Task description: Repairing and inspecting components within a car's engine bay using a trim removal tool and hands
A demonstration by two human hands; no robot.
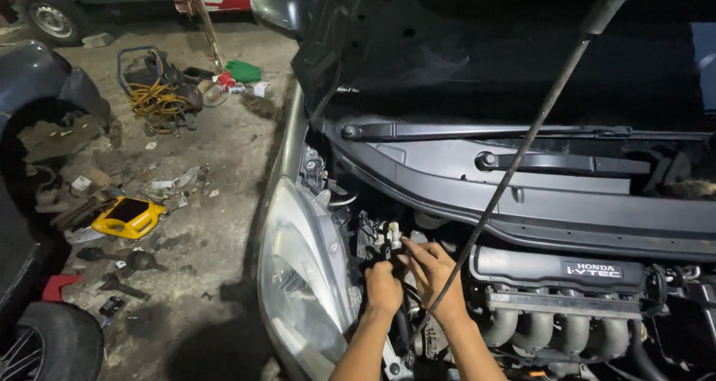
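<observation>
I look down into the open engine bay of a dark car (522,194) with its hood raised. My left hand (382,288) is curled around a dark part low in the bay, just behind the headlight (298,284). My right hand (431,270) reaches in beside it, its fingers pinching a small white plastic fitting (394,235) that stands upright on that part. Both hands touch the same assembly. What lies under the palms is hidden.
A thin prop rod (522,150) crosses diagonally in front of my right wrist. The silver intake manifold (552,314) lies to the right. On the dirty concrete at left lie a yellow lamp (128,217), coiled yellow hose (156,97), scattered tools and a tyre (45,344).
</observation>
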